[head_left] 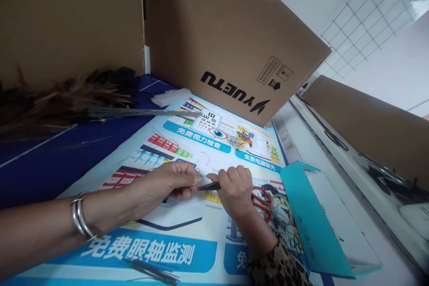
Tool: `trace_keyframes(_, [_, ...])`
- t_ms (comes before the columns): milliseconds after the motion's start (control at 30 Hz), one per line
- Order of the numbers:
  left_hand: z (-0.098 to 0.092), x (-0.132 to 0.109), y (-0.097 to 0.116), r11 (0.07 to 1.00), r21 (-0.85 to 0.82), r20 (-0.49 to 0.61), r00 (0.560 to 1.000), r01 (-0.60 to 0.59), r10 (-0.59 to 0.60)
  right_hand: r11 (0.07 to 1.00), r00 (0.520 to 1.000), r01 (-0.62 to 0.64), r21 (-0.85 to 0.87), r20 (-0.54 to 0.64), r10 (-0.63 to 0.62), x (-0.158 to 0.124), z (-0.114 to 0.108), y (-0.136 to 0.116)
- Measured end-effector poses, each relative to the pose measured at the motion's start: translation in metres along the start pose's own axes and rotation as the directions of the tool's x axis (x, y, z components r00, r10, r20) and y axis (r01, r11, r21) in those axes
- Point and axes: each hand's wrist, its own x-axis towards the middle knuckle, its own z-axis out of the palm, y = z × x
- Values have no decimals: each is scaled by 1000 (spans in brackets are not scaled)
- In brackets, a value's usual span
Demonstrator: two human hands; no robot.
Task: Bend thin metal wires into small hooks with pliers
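Note:
My left hand (181, 178) is closed in a pinch, thumb against forefinger, on a thin wire (205, 155) that curves up above the fingertips. My right hand (236, 190) is wrapped round a pair of pliers (209, 186); the grips are hidden in the palm. The dark jaws point left and meet the left fingertips, and whether they bite on the wire cannot be made out. Both hands are over a printed poster sheet (214, 246). Right of my right wrist lie red-handled scissors (262, 203) and a clear ring-shaped roll (281, 210).
Large cardboard boxes (217, 31) stand behind the sheet. Dark brown feathers (67, 94) and a long bundle of straight wires (144, 111) lie at left. An open teal box (315, 223) is at right. Short dark wires (154, 272) lie in front, and a small wire tangle (236, 143) farther back.

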Motion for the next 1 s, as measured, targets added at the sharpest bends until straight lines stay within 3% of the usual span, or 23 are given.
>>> trace_keyframes(233, [2,-2,4,999,-7,-6,999,41,-41,1000,1000,8,7,1,-8,-2,0,0])
trace_keyframes(700, [0,1,-1,997,-63,89,995,40,-34,1000,999,20,-15,37,-19,-2,-1,0])
trace_keyframes(867, [-2,1,3,999,22,89,996,-27,25,999,999,33,18,33,-34,-2,-1,-1])
trace_keyframes(1000, [-3,2,12,982,166,70,995,-87,76,997,988,42,65,143,-51,-5,-1,-3])
